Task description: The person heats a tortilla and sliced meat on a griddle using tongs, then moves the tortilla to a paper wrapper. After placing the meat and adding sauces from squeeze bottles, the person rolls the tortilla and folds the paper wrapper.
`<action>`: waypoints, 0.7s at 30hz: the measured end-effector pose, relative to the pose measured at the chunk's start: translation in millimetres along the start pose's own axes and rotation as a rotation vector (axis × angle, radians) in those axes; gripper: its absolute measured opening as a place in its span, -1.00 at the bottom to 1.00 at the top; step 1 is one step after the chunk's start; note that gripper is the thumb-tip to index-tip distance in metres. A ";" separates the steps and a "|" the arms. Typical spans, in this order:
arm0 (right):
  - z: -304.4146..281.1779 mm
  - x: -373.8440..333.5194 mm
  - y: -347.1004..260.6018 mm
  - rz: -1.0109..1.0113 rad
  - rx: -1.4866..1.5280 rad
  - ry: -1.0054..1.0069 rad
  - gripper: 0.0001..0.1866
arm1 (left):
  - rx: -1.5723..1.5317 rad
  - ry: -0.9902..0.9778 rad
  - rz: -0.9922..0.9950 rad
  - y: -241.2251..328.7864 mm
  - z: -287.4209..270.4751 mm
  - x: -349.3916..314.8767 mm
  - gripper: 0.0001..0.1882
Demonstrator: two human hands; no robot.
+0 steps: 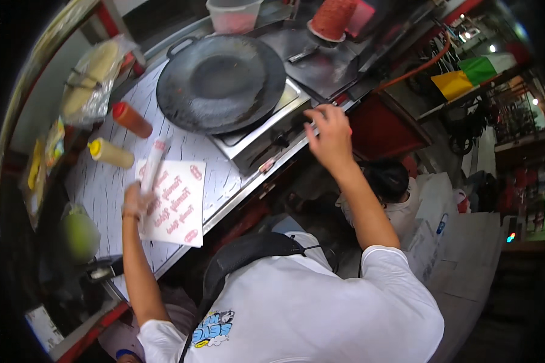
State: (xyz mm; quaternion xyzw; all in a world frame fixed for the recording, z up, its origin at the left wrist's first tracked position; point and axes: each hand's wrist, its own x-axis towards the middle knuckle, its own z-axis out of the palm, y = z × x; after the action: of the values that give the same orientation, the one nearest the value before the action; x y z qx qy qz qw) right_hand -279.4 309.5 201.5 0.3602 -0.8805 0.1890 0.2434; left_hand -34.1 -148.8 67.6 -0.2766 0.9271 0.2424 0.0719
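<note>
My left hand [138,201] closes round the lower part of a white paper-wrapped roll [155,158]. The roll lies along the left side of printed wrapping paper [178,209] on the counter. My right hand [332,134] hovers at the stove's front edge, close to its dark control knobs. Its fingers are bent and apart, with nothing visible between them. Left of that hand, a wide black round griddle pan [224,81] rests on the steel gas stove [239,148], its cooking surface bare. A red sauce bottle [132,120] and a pale yellow one [112,153] lean beyond the paper.
Flatbreads in a clear plastic bag [91,81] are at the far left. A translucent tub [235,15] stands behind the pan, and a reddish textured cylinder [333,19] above a metal tray [321,66]. Another person [384,190] sits low beyond my right arm.
</note>
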 end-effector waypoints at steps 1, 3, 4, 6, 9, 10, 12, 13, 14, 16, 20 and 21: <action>-0.2 -0.9 29.0 0.111 -0.133 -0.010 -0.66 | -0.195 -0.004 0.012 5.7 3.3 -11.6 -0.58; -4.9 3.1 64.8 0.189 -0.287 -0.089 -0.57 | -0.315 0.017 0.011 15.1 14.2 -31.5 -0.61; 2.6 9.7 73.2 0.199 -0.327 -0.124 -0.54 | -0.486 0.028 -0.047 -4.5 29.6 -45.8 -0.68; 16.8 5.9 99.5 0.228 -0.301 -0.195 -0.51 | -0.832 -0.066 -0.186 28.8 36.4 -64.3 -0.85; 31.4 10.9 118.2 0.217 -0.108 -0.403 -0.57 | -1.045 0.073 -0.365 43.9 56.2 -85.8 -0.83; 43.9 9.1 127.0 0.175 -0.064 -0.424 -0.61 | -1.071 0.117 -0.353 44.3 62.0 -90.4 -0.82; 35.9 12.8 130.4 0.183 0.095 -0.323 -0.74 | -1.080 0.174 -0.423 59.8 65.8 -94.4 -0.83; 31.1 15.1 136.9 0.167 0.233 -0.217 -0.75 | -1.087 0.172 -0.450 60.4 68.6 -98.8 -0.82; 21.9 16.7 146.3 0.156 0.364 -0.113 -0.75 | -1.095 0.161 -0.476 67.1 70.3 -100.7 -0.81; 3.6 21.7 166.8 0.212 0.415 -0.020 -0.74 | -1.150 0.188 -0.488 78.0 72.6 -104.5 -0.82; -22.4 33.7 220.6 0.424 0.396 0.076 -0.74 | -1.295 0.456 -0.657 89.2 93.2 -101.4 -0.83; -19.7 39.7 225.6 0.443 0.375 0.094 -0.76 | -1.355 0.435 -0.601 90.4 93.0 -103.2 -0.82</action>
State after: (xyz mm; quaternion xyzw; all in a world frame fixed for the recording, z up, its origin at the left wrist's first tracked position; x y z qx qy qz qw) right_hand -462.2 449.0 204.4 0.1886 -0.8751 0.4137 0.1660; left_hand 2.6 11.9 51.1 -0.5413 0.4547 0.6673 -0.2343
